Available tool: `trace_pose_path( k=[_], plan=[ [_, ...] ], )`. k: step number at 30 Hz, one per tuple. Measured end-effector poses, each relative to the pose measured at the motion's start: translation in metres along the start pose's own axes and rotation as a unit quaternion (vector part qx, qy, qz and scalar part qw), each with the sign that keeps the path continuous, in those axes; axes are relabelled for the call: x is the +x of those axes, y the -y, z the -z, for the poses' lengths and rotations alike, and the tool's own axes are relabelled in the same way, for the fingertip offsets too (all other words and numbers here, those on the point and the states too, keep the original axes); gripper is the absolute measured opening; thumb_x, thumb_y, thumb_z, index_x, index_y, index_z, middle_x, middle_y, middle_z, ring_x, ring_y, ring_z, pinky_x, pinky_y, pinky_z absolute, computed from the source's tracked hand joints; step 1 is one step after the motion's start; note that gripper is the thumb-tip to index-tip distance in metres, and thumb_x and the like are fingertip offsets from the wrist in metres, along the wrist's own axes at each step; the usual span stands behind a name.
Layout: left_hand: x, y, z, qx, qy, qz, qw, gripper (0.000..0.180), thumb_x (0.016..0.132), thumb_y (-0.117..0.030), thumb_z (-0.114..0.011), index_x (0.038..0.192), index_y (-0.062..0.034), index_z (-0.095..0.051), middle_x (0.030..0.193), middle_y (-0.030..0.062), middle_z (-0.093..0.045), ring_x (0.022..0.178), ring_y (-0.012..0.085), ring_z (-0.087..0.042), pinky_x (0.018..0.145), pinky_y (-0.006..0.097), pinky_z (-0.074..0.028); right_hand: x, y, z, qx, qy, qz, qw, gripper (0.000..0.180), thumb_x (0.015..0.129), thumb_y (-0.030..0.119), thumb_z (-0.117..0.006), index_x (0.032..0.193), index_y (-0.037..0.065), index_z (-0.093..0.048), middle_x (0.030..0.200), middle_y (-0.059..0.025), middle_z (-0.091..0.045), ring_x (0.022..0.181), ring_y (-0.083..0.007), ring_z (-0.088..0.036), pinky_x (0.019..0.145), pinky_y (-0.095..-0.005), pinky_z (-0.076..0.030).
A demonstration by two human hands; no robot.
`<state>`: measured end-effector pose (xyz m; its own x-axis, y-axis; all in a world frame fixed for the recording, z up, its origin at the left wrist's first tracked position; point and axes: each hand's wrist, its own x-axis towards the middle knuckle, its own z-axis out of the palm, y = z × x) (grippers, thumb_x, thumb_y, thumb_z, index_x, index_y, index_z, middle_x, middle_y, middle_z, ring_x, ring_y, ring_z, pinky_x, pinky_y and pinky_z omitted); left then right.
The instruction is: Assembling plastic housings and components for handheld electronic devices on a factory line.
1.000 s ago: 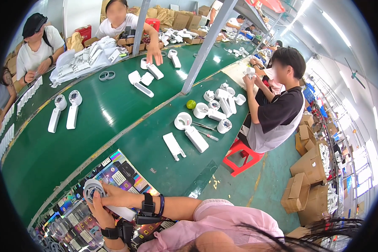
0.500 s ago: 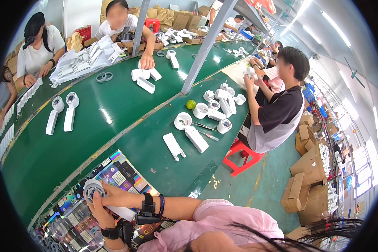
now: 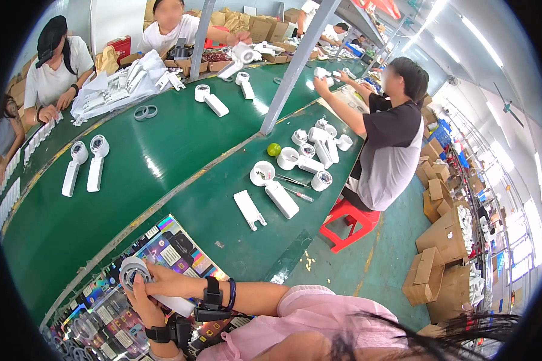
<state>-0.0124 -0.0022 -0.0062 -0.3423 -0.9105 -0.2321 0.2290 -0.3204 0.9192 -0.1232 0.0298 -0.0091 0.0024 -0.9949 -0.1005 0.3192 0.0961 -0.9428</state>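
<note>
Both my hands are closed around a white handheld fan (image 3: 173,304) with a grey ring (image 3: 133,266) at its round head. My left hand (image 3: 143,304) grips the head from below, fingers against the ring. From the right, my right hand (image 3: 170,280) wraps the part where head and handle meet. The handle points toward me at lower right. Under the hands lies a colourful printed sheet (image 3: 168,253), and several grey rings (image 3: 81,328) sit at the lower left.
On the green bench lie a white fork-ended cover (image 3: 247,209), an open fan body (image 3: 281,200), a screwdriver (image 3: 300,194) and a green ball (image 3: 274,149). More fans (image 3: 96,162) rest on the green belt beyond. A post (image 3: 292,72) rises between. A co-worker (image 3: 394,150) sits at right on a red stool (image 3: 350,225).
My hands and the fan stay put. Fans on the belt have shifted slightly left. A co-worker opposite has lifted a fan off the belt. The seated co-worker at right now reaches forward over the belt.
</note>
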Motion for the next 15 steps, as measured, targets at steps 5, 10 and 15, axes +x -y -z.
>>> trace_pose_path(
  k=[5,10,15],
  plan=[
    [0.004,0.006,0.003,-0.02,0.008,-0.016,1.0,0.051,0.091,-0.034,-0.055,0.133,-0.0089,-0.042,0.106,0.0078,-0.06,0.081,0.0125,-0.06,0.059,0.022,-0.048,0.0,0.002,0.0,0.008,0.011,-0.013,1.0,0.062,0.087,0.034,-0.063,0.135,0.001,-0.04,0.119,-0.0123,-0.055,0.108,-0.0195,-0.052,0.093,-0.0329,-0.044],
    [0.007,0.007,0.013,0.009,0.033,0.015,0.999,0.049,0.091,-0.034,-0.054,0.131,-0.0083,-0.043,0.105,0.0078,-0.06,0.08,0.0125,-0.06,0.059,0.022,-0.048,0.0,0.001,0.0,0.009,0.009,-0.017,1.0,0.065,0.087,0.034,-0.062,0.137,0.001,-0.038,0.124,-0.0135,-0.051,0.112,-0.021,-0.049,0.097,-0.0338,-0.041],
    [0.003,0.001,0.003,0.014,0.013,0.016,1.0,0.046,0.091,-0.032,-0.052,0.13,-0.0078,-0.044,0.107,0.0079,-0.061,0.079,0.0119,-0.06,0.058,0.022,-0.047,0.004,-0.007,0.001,0.004,0.003,-0.007,1.0,0.063,0.087,0.034,-0.062,0.136,0.002,-0.038,0.123,-0.0124,-0.051,0.111,-0.0198,-0.05,0.097,-0.0331,-0.04]
  ],
)
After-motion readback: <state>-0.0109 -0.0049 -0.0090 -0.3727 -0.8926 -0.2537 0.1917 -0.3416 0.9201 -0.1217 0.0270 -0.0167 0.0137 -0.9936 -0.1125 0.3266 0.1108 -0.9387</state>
